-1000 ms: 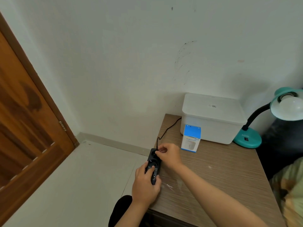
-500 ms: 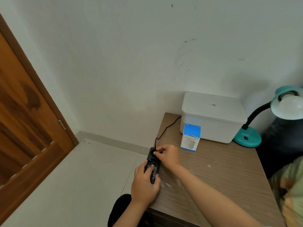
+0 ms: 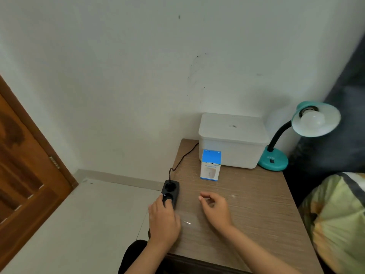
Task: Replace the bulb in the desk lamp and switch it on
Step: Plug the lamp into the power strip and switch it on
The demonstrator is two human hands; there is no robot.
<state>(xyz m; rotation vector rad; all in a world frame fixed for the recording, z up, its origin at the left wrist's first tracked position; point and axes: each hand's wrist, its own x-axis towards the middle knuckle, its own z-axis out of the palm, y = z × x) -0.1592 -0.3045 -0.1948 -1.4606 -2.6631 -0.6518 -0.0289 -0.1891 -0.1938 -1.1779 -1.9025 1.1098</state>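
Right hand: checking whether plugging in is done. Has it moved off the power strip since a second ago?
Yes. The right hand has left the power strip and now hovers open over the table, to the strip's right, toward the lamp side.

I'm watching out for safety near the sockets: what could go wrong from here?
1. The power strip lies at the left edge of the table, under the left hand; a push might slide it off.
2. The left hand's fingertips rest by an open socket, so a slip into it seems possible.
3. The black cord runs across the table toward the white storage box; the right hand might snag it when reaching for the lamp.
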